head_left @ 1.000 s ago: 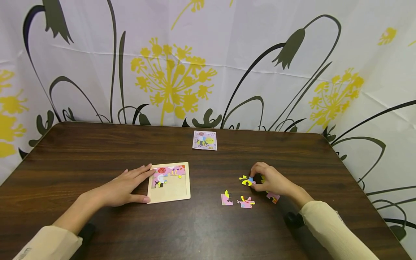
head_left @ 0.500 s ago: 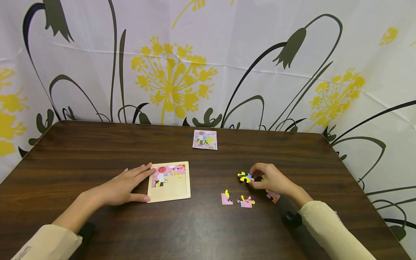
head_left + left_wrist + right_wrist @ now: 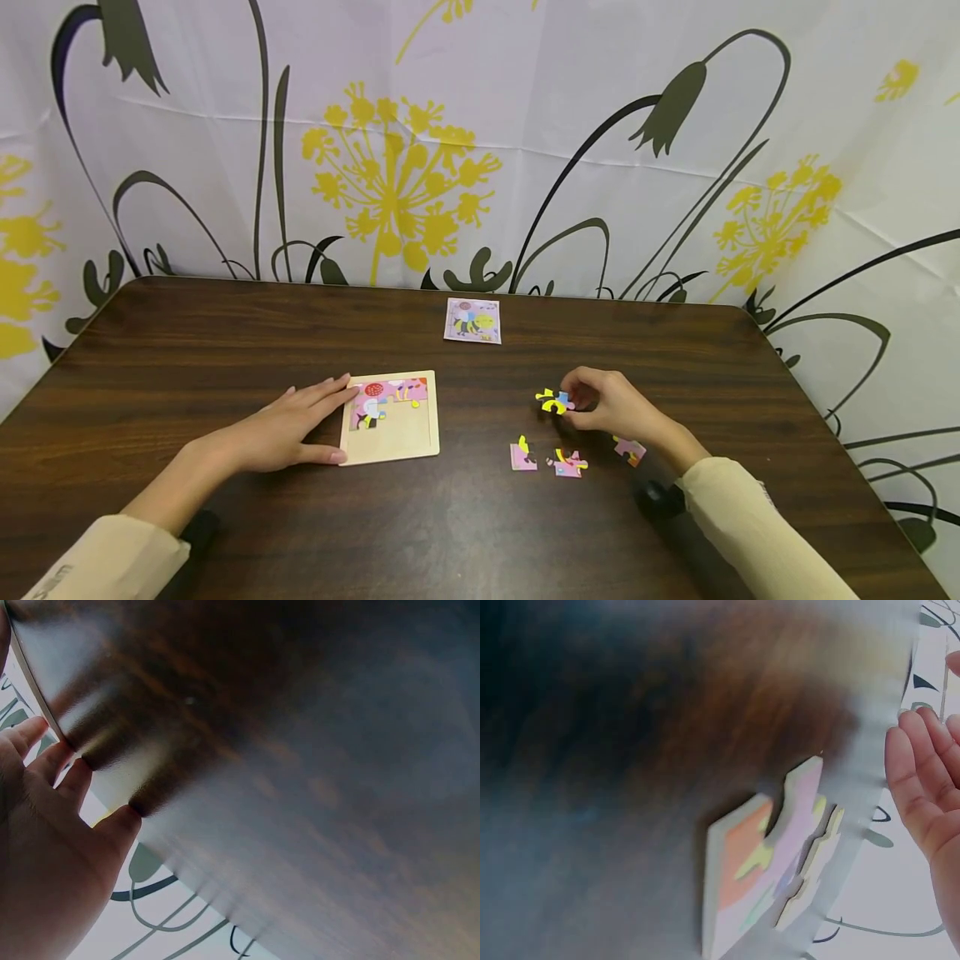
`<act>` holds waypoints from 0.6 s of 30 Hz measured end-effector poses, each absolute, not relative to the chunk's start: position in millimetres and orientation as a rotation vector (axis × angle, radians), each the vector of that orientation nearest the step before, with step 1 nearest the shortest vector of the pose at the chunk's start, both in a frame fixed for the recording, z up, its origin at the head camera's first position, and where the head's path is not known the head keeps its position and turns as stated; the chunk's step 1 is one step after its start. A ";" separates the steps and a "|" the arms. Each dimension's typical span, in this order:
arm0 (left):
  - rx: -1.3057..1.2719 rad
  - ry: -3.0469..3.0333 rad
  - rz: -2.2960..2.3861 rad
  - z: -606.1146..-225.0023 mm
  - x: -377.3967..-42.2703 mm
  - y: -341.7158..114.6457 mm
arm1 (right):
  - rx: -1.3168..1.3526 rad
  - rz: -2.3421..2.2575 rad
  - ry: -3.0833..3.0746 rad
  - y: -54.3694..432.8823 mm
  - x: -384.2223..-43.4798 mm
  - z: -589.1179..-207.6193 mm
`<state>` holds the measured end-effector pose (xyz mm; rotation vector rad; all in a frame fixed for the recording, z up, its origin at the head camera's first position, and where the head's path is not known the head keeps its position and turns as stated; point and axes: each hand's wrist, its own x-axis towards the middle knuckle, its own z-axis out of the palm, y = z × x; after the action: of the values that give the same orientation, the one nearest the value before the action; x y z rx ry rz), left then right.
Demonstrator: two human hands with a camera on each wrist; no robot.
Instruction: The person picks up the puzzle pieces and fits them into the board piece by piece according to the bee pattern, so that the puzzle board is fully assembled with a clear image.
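Observation:
My left hand (image 3: 281, 429) lies with its fingers extended along the left side of a shallow wooden puzzle tray (image 3: 397, 450); fingertips and thumb touch that edge. Pink joined puzzle pieces (image 3: 367, 408) fill the tray's top and upper left. My right hand (image 3: 618, 408) pinches a yellow, blue and black puzzle piece (image 3: 555, 402) between thumb and fingers, right of the tray. The left wrist view has the left hand (image 3: 64, 840) at its left edge. In the right wrist view, fingers of the right hand (image 3: 930, 780) show, but the held piece does not.
Two loose pink pieces, one (image 3: 523, 455) beside another (image 3: 568, 463), lie nearer the person. An orange-cornered piece (image 3: 630, 451) lies under the right wrist, with another piece (image 3: 810, 862) behind it. A bee picture card (image 3: 472, 321) lies at the table's back.
My right hand has moved left and slightly away from the person, carrying the yellow and blue puzzle piece. The left hand and tray have stayed in place.

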<state>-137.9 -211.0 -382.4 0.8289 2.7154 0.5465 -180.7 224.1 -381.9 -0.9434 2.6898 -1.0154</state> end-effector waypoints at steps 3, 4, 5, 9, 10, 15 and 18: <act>0.828 2.716 0.545 -382.3 -138.1 -211.1 | -0.971 -1.021 2.684 222.1 -181.2 -381.0; 0.827 2.716 0.544 -382.3 -138.1 -211.1 | -0.981 -1.025 2.679 221.3 -181.4 -380.8; 0.826 2.715 0.544 -382.1 -138.1 -211.1 | -0.991 -1.028 2.673 220.6 -181.6 -380.5; 0.823 2.713 0.543 -381.7 -138.0 -210.8 | -1.018 -1.038 2.653 217.1 -182.8 -379.8; 0.823 2.712 0.544 -381.5 -137.9 -210.6 | -1.025 -1.035 2.653 216.1 -183.2 -379.4; 0.826 2.712 0.549 -381.2 -137.6 -210.2 | -1.050 -1.025 2.660 208.8 -185.1 -373.8; 0.829 2.714 0.547 -381.7 -137.7 -210.2 | -1.046 -1.032 2.657 202.3 -185.9 -368.5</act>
<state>-137.7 -210.2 -381.7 0.8291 2.7142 0.5469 -185.9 202.3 -368.5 -1.0459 2.6571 -1.0323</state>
